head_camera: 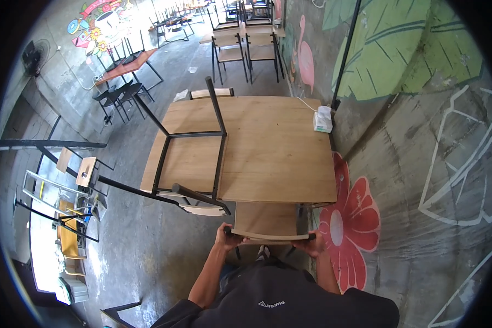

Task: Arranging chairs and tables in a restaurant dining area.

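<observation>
My left hand [228, 239] grips the left end of the backrest [270, 236] of a wooden chair with a dark frame. At the backrest's right end, my right hand [311, 244] holds the other side. The chair's wooden seat [265, 217] lies partly beneath the near edge of a wooden table [279, 151]. On the table's left half, another chair [192, 164] rests upside down, its dark metal legs pointing up and its backrest hanging beyond the near edge. A pack of tissues [323, 119] stands at the table's far right corner.
The painted concrete wall [393, 164] runs close along the right. Beyond the table's far edge is another chair's backrest [212, 93]. Farther off stand more tables and chairs [229, 53]. To the left are a black metal bar [119, 183], chairs and a metal ladder-like frame [51, 182].
</observation>
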